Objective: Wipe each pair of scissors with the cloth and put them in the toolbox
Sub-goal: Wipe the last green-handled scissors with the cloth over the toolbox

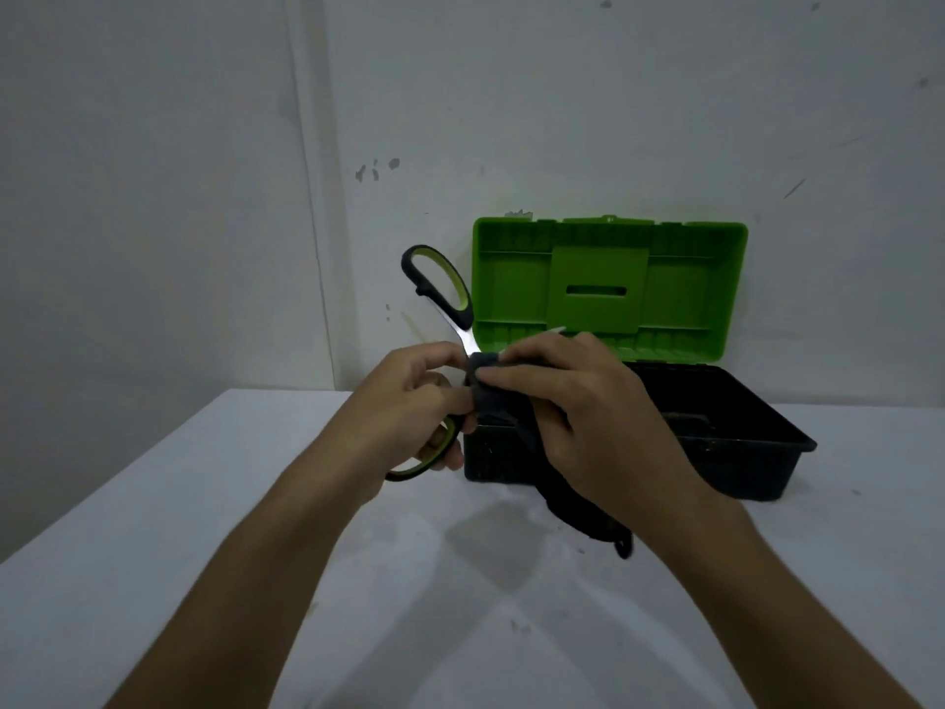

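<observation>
A pair of scissors (441, 284) with black and green handles is held open in front of me, one handle loop up at the left of the toolbox lid. My left hand (409, 401) grips the lower handle loop. My right hand (578, 417) pinches a dark cloth (491, 396) around the blades near the pivot; the cloth's loose end hangs down to the table. A blade tip shows just above my right hand. The toolbox (741, 432) stands behind, black base open, green lid (608, 289) upright.
The white table (204, 529) runs to a left edge and meets a pale wall behind the toolbox. The toolbox base looks dark inside; I cannot tell what lies in it.
</observation>
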A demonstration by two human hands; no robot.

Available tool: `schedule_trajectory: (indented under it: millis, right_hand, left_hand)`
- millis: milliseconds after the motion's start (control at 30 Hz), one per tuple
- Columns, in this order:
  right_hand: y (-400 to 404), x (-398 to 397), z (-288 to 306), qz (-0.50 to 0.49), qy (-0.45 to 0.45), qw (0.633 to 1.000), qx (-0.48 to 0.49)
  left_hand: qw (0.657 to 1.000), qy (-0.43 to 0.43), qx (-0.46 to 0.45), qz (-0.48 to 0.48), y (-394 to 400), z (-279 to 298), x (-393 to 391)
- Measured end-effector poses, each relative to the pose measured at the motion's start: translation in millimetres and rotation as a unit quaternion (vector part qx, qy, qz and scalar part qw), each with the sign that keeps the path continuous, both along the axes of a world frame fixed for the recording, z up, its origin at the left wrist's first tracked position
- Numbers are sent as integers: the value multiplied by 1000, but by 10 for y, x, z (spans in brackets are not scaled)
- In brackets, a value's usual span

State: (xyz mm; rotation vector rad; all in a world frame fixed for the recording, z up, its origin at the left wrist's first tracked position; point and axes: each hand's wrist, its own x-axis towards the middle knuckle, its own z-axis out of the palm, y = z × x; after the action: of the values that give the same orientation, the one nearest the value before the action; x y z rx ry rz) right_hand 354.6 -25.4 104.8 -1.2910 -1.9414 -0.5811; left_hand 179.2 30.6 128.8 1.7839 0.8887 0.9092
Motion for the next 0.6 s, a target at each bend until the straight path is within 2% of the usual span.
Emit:
schedule_trajectory:
  millis: [100,233,333,433,600]
  right_hand:
    - [37,19,-40,3,-3,1000,-15]
    - [15,144,-21,2,-6,996,-93]
    - [-7,213,32,-6,-10,998,-60]
    - [25,126,19,-1,-5,1000,-21]
    - [21,176,20,26,-35,994,-102]
  left_hand:
    - [999,-36,-39,6,24,45,-97]
    - [996,-61,-50,48,114,35,-194]
    - [996,-50,-36,64,152,16,-209]
    - [998,-37,-33,32,101,23,-142]
    - [995,-77,-49,28,87,57,-179]
